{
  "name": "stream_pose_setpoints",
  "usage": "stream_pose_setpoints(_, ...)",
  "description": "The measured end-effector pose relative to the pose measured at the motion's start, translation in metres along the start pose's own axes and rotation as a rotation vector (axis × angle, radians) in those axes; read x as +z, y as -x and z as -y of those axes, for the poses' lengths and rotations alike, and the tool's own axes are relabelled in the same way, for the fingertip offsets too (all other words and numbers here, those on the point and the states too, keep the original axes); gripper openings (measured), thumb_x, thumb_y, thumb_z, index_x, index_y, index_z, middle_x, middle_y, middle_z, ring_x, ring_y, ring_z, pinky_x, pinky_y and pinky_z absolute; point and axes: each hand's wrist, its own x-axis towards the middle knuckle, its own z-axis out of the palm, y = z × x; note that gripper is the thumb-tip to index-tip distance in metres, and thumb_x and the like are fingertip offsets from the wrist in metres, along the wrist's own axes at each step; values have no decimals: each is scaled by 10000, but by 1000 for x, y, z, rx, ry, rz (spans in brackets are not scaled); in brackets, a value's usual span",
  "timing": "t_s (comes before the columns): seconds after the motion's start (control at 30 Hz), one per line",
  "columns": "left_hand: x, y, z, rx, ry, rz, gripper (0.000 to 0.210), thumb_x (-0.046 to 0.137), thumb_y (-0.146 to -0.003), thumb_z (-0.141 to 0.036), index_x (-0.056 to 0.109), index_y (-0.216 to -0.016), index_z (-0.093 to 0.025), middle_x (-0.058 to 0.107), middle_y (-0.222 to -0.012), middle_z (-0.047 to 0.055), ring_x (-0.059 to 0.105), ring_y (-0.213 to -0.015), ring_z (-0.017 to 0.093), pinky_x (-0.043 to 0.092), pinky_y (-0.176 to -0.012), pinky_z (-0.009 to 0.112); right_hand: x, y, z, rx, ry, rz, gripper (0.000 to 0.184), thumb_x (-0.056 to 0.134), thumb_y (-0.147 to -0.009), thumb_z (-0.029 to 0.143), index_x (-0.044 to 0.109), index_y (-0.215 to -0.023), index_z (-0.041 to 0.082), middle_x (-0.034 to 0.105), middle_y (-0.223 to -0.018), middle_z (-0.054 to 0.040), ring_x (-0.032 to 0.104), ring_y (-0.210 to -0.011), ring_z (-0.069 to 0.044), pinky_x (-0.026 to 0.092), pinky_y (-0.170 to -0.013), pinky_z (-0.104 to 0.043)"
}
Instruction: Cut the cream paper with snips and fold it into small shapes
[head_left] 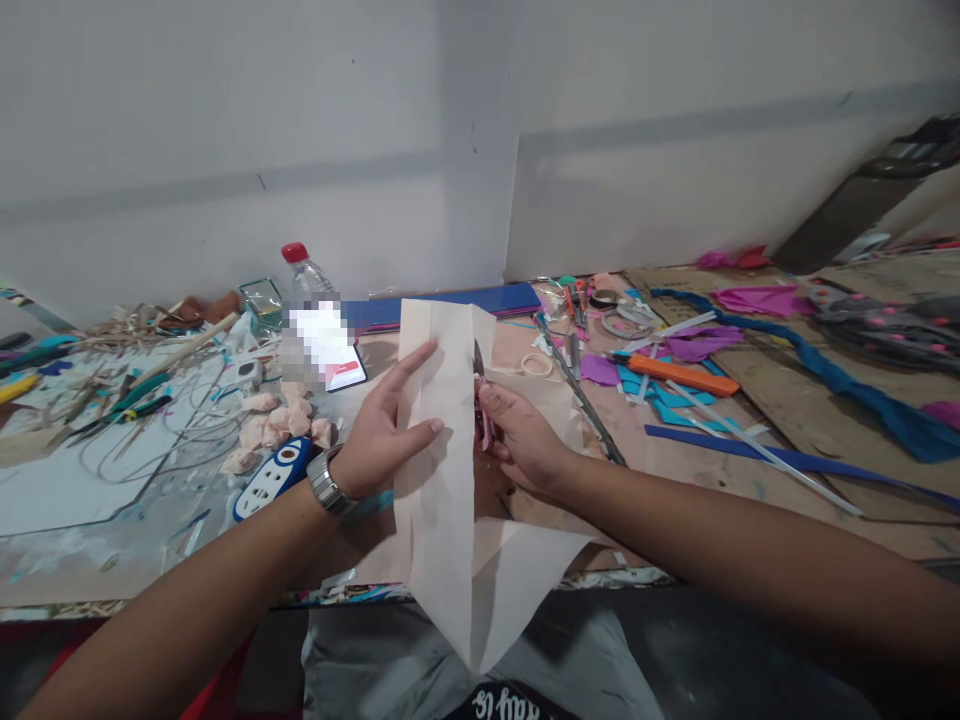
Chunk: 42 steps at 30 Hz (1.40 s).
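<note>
My left hand (386, 425) grips a folded cream paper sheet (442, 470) from its left side, thumb and forefinger lying over the front, the other fingers hidden behind. A metal-banded watch (327, 482) is on that wrist. Scissors (480, 362) with pinkish handles are in my right hand (517, 425), its fingers wrapped round them. Their blades point up and away along the sheet's cut or folded edge; I cannot tell how far apart they are. A loose flap of the paper spreads to the right below my right hand, and the lower tip hangs past the table edge.
On the left lie a lit phone (330, 345), a bottle with a red cap (295, 254), a blue-white power strip (274, 478), crumpled peach pieces (274, 425) and pliers (135, 412). To the right are an orange cutter (675, 373), a tape ring (537, 364), coloured scraps and a blue strip (750, 452).
</note>
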Motion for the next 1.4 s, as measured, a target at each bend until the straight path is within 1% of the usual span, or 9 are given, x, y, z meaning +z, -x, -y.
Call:
stream_pose_setpoints(0.17,1,0,-3,19,2,1,784,795,-825,-346,460,-1532,-300,398,-1633,53,374,-1500,309,230,-1286,527,1,0,1,-8,-3,6,511,813,-731,628,566,-834,194,556,-534,83,338,-367,-31,165,-351,-155)
stream_pose_setpoints(0.3,1,0,-3,17,1,4,790,795,-823,-352,458,-1536,-296,392,-1637,61,362,-1508,318,214,-1289,539,1,0,1,-3,-3,6,510,814,-727,630,563,-820,196,551,-523,82,334,-367,-35,166,-349,-155)
stream_pose_setpoints(0.43,1,0,-3,21,-6,5,794,797,-821,-352,458,-1537,-294,381,-1643,62,346,-1518,319,194,-1294,543,1,0,0,-4,4,-4,524,826,-709,636,559,-811,197,552,-528,80,347,-376,-37,183,-350,-153)
stream_pose_setpoints(0.57,0,0,-3,24,-18,5,787,797,-826,-351,459,-1535,-298,386,-1642,52,329,-1529,305,202,-1297,519,-1,0,-1,6,10,-1,528,813,-717,652,570,-835,198,555,-528,80,367,-384,-40,210,-364,-146)
stream_pose_setpoints(0.87,0,0,-3,12,-18,2,793,796,-824,-365,455,-1536,-296,389,-1639,61,360,-1510,315,200,-1293,539,0,1,0,13,11,-2,493,796,-749,630,565,-851,206,557,-533,74,356,-383,-47,187,-359,-160)
stream_pose_setpoints(1.03,0,0,-3,24,-28,3,788,794,-825,-356,457,-1535,-300,388,-1640,55,337,-1523,308,193,-1297,532,0,2,1,13,23,-8,501,798,-743,638,562,-837,206,555,-533,71,388,-403,-55,200,-364,-157)
stream_pose_setpoints(1.17,-1,0,-2,22,-20,10,790,792,-825,-352,454,-1537,-304,382,-1642,58,345,-1519,320,189,-1295,551,1,2,2,23,27,2,514,802,-731,649,559,-833,208,549,-519,73,377,-400,-53,192,-365,-156)
stream_pose_setpoints(1.3,0,0,-2,12,2,7,792,794,-823,-360,455,-1537,-306,387,-1639,62,357,-1512,332,200,-1289,565,2,2,2,2,1,5,506,812,-727,636,573,-847,206,538,-521,83,326,-382,-42,194,-358,-161)
stream_pose_setpoints(1.4,0,0,-3,14,-8,2,791,797,-821,-362,460,-1534,-305,390,-1638,56,353,-1514,323,198,-1292,557,2,2,2,-12,-9,-9,497,824,-725,619,586,-855,202,533,-531,85,340,-392,-42,201,-359,-160)
